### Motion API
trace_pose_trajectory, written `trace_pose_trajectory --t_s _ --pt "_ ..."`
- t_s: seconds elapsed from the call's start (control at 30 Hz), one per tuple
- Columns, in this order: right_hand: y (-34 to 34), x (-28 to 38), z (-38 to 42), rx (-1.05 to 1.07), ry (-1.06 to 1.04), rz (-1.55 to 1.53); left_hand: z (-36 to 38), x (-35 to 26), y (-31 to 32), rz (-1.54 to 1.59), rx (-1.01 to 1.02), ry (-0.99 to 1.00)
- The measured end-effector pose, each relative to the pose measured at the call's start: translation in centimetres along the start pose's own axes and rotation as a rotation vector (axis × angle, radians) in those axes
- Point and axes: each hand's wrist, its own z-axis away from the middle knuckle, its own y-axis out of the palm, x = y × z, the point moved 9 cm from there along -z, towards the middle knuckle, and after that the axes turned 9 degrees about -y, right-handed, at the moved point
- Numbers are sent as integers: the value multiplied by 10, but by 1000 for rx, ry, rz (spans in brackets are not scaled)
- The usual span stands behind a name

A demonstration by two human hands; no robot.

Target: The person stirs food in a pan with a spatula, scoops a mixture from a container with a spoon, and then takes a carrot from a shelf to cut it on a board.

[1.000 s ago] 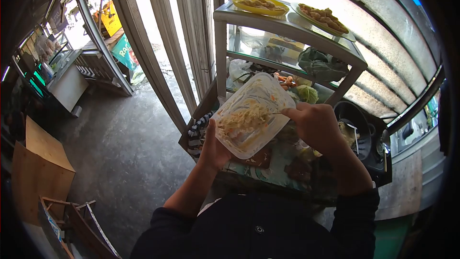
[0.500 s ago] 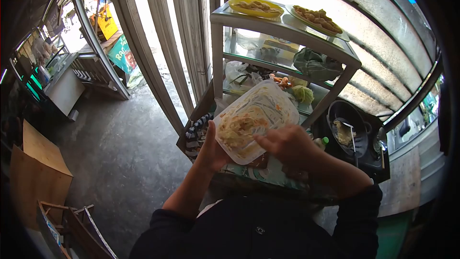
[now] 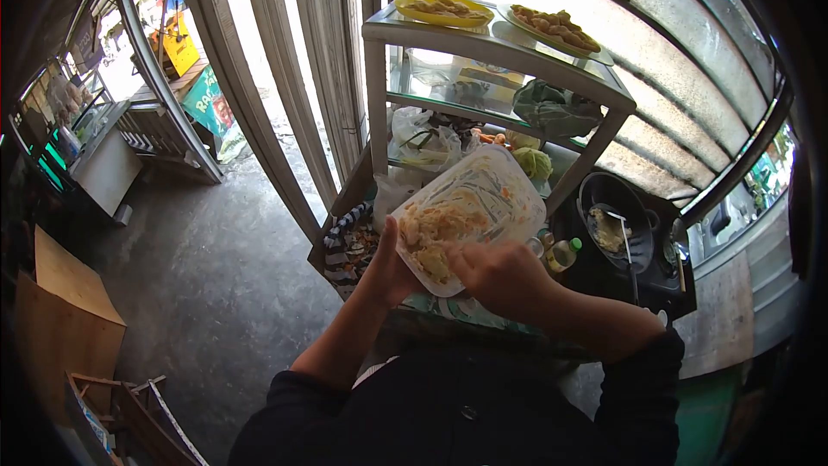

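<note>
My left hand [image 3: 390,269] grips the near left edge of a translucent plastic tub [image 3: 509,188], thumb up along its side. The tub is tilted towards me, and a pale, orange-flecked batter [image 3: 444,220] lies mostly in its lower left part, with smears over the rest. My right hand [image 3: 500,274] is over the tub's lower edge, fingers closed and pointing into the batter. Whatever those fingers hold is hidden. Right of the tub stands a bottle with a green cap [image 3: 565,255].
A black wok [image 3: 636,198] with frying food and a spatula [image 3: 627,246] sits on a stove at right. Behind the tub rises a glass-shelved cabinet [image 3: 376,103] holding cabbage and bags. On top are a yellow plate [image 3: 423,15] and another plate of fried food [image 3: 556,30].
My right hand has moved left and down within the tub, towards its lower edge. The batter there has been pushed about. My left hand keeps its grip, and the view has shifted slightly.
</note>
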Motion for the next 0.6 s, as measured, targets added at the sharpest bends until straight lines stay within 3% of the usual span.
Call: trace_pose_trajectory --t_s 0.17,0.33,0.47,0.6 --pt "-11 0 22 129 -148 6 5 -11 -6 -10 -17 67" --pt "-59 -29 21 -10 44 60 6 -7 8 -78 -42 79" --pt "-39 2 13 -36 69 71 5 0 15 -163 -16 81" --pt "-16 36 27 84 -107 114 8 -9 7 -59 -37 124"
